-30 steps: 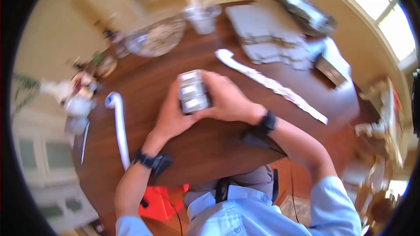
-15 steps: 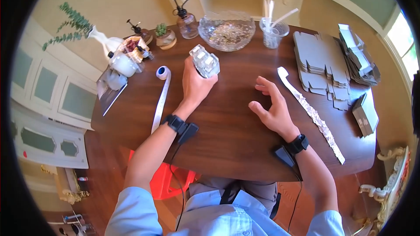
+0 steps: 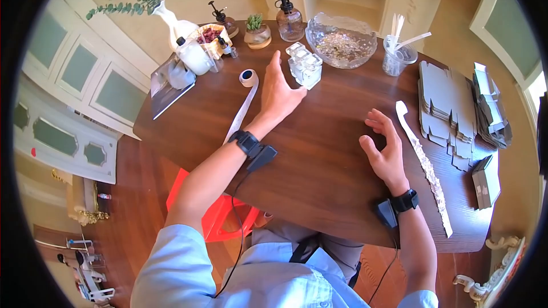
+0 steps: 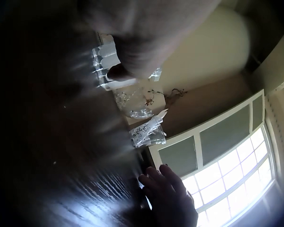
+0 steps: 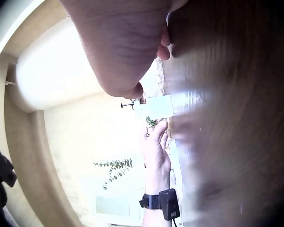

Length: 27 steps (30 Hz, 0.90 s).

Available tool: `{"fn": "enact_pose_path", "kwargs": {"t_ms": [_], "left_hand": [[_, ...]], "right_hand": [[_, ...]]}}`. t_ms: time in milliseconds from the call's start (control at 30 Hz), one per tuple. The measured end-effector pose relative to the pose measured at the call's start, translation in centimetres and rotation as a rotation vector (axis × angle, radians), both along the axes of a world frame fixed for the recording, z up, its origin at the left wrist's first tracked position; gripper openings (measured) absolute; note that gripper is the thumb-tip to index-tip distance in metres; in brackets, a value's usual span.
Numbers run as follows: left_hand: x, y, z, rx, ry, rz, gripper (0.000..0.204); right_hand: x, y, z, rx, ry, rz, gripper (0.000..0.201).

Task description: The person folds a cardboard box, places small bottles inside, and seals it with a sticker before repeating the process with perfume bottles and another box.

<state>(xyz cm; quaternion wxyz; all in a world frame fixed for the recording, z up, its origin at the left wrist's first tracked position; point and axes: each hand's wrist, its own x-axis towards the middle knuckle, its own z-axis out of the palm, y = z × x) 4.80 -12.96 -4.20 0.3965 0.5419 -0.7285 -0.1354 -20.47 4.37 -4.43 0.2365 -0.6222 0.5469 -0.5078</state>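
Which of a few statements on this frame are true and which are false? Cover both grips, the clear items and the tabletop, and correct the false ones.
1. The clear blocky items are nearer the left grip than the right grip. True.
2. White sticks poke up out of a clear cup. True.
3. The right grip is holding one of those sticks. False: no held item shows in it.
4. The flattened gray boxes lie at the left side of the table. False: they lie at the right side.
5. In the head view, the small green plant appears between the two spray bottles. True.
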Motion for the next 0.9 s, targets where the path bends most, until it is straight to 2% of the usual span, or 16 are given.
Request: {"fn": "enact_pose_path", "kwargs": {"t_ms": [33,100,133,167,267,300,367,567,733,900], "left_hand": [[0.8,0.0,0.4,-0.056,0.026,0.008,0.097],[3.5,0.2,2.2,-0.058,-0.078,0.02,0.077],[4.8,-0.1,2.9,-0.146,-0.115,0.052,0.056],[6.2,0.0,3.6,-0.114,-0.136,0.083,0.045],[10.1,-1.8,3.4,-0.142,-0.301,0.159,0.035],[10.3,-2.0,3.4,-0.143,-0.303,0.161,0.035],[10.8,-2.1,3.2,0.01,-0.414,0.205,0.038],[10.5,-3.0,1.2,0.021,-0.4,0.185,0.03],[9.0,-2.0,0.7,0.008,-0.289,0.008,0.019],[7.5,-1.3,0.6,-0.009,-0.213,-0.094,0.019]], "right_hand": [[0.0,0.0,0.0,0.001,-0.002,0.006,0.061],[0.0,-0.1,-0.2,0.002,-0.004,-0.006,0.06],[0.1,0.0,0.0,0.014,-0.002,-0.014,0.059],[0.1,-0.1,0.0,0.013,-0.005,-0.009,0.059],[0.2,-0.1,-0.1,0.001,0.011,-0.022,0.058],[0.2,-0.2,-0.1,0.0,0.009,-0.02,0.058],[0.2,-0.1,0.0,0.016,0.025,-0.023,0.057],[0.2,-0.1,0.1,0.028,0.035,-0.028,0.051],[0.2,0.0,0.4,0.043,0.064,-0.037,0.046],[0.3,0.0,0.6,0.033,0.08,-0.034,0.043]]}}
